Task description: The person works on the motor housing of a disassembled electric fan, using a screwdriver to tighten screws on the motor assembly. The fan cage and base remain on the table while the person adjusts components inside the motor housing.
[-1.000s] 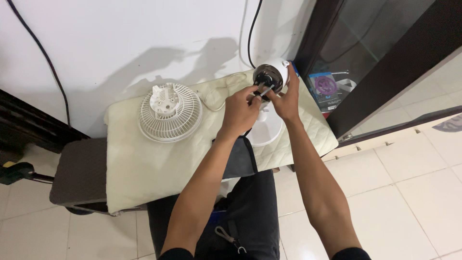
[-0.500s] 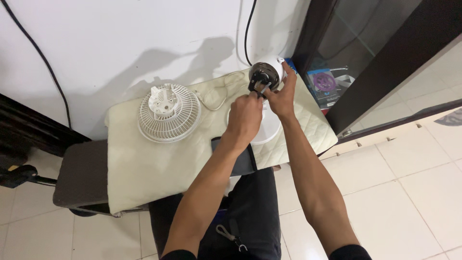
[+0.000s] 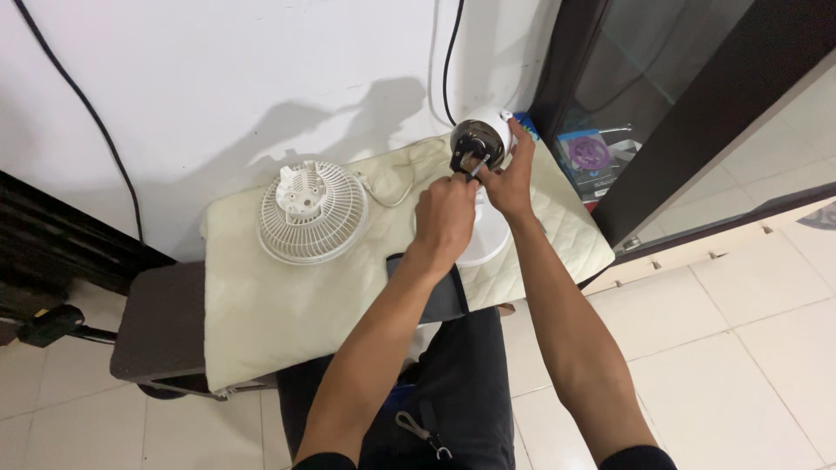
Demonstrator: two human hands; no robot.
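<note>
A small white fan body stands on the cream quilted pad (image 3: 287, 296). Its round motor head (image 3: 478, 139) faces me with a dark front, and its white base (image 3: 488, 239) sits below. My left hand (image 3: 444, 218) holds a thin tool (image 3: 475, 167), probably a screwdriver, with the tip against the dark motor front. My right hand (image 3: 509, 178) grips the side of the motor head and steadies it. A white round fan grille (image 3: 312, 211) lies flat on the pad to the left, apart from both hands.
The pad covers a low dark bench (image 3: 161, 322) against a white wall. A black cable (image 3: 448, 52) runs up the wall from the fan. A thin white cord (image 3: 392, 187) loops on the pad. A dark phone (image 3: 435, 292) lies at the pad's near edge. Right stands a dark glass cabinet (image 3: 662, 113).
The view has shifted slightly. My left hand has edged up toward the motor front with the tool. My right hand stays on the motor head.
</note>
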